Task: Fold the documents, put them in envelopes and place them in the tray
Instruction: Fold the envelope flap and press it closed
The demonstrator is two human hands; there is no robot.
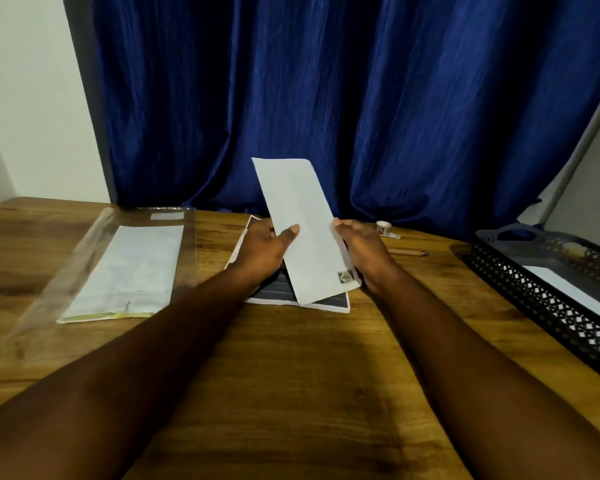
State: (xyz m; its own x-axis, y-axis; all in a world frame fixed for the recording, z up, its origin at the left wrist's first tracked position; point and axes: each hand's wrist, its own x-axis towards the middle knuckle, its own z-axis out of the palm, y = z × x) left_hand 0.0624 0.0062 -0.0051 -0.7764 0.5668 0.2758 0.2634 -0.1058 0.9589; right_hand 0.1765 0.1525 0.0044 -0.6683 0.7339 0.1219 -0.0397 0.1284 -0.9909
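Observation:
I hold a long white envelope [303,230] tilted up over the middle of the wooden table, a small stamp-like mark at its near right corner. My left hand [262,251] grips its left edge with the thumb on top. My right hand [361,247] holds its right edge. Under the envelope lies a stack of documents [329,303] with dark printed lines. A clear plastic sleeve with white envelopes [129,271] lies at the left. The black mesh tray [548,306] stands at the right with a white envelope [575,292] inside.
A small roll of tape [383,228] and a pencil [407,252] lie behind my right hand. A blue curtain [326,98] hangs along the table's far edge. A grey pole [582,143] leans at the right.

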